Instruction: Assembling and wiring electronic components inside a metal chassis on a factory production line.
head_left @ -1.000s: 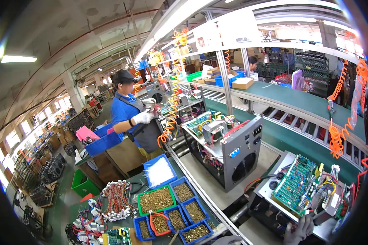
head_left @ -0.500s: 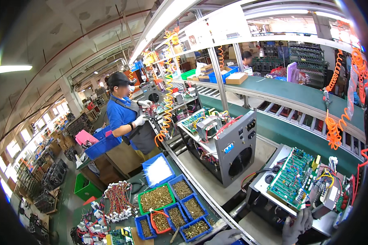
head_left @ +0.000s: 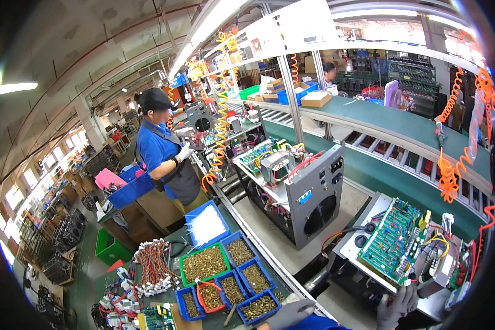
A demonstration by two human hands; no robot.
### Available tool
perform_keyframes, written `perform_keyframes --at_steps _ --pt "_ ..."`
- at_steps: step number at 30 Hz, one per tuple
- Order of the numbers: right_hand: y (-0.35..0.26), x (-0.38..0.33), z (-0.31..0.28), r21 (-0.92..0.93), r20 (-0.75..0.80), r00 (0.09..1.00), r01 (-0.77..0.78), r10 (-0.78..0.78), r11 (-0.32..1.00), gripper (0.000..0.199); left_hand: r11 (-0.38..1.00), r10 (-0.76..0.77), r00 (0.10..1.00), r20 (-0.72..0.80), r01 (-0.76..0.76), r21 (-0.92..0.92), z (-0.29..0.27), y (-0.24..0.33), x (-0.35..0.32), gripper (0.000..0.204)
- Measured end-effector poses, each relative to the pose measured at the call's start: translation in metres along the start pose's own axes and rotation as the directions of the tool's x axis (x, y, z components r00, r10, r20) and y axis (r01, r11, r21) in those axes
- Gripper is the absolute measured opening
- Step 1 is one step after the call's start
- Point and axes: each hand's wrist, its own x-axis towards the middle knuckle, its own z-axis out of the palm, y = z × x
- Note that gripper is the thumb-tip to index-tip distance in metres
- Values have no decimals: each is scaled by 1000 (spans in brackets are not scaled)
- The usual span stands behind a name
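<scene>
My right hand point(head_left: 397, 306), in a grey glove, grips the near edge of an open machine chassis point(head_left: 353, 250) at the lower right. The chassis carries a green circuit board point(head_left: 394, 240) and bundles of coloured wires point(head_left: 444, 242). My left hand point(head_left: 289, 313), also in a grey glove, lies at the bottom edge beside the blue bins of brass screws point(head_left: 251, 279), with nothing visible in it. A blue sleeve shows just behind it.
A grey unit with a fan grille point(head_left: 312, 199) stands farther along the conveyor point(head_left: 269, 236). A green bin of screws point(head_left: 204, 264), a white-filled blue tray point(head_left: 206, 225) and wire harnesses point(head_left: 151, 267) lie to the left. A co-worker in blue point(head_left: 162, 159) works upstream. Orange coiled hoses point(head_left: 450, 165) hang on the right.
My left hand has come up into view at the bottom edge. My right hand stays on the chassis edge. The co-worker has drawn an arm in toward the line.
</scene>
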Motion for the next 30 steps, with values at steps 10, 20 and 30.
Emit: perform_keyframes --at_steps 10,20,30 --pt "-29 31 -38 -122 -36 990 130 -136 984 47 996 -66 993 94 60 62 -3 -6 15 44" --pt "-19 16 -39 -108 -25 991 125 -129 986 52 995 61 994 94 -68 69 17 -33 41 45" --pt "-11 15 -32 -85 15 994 113 -113 990 49 997 46 992 113 -52 51 28 -28 48 42"
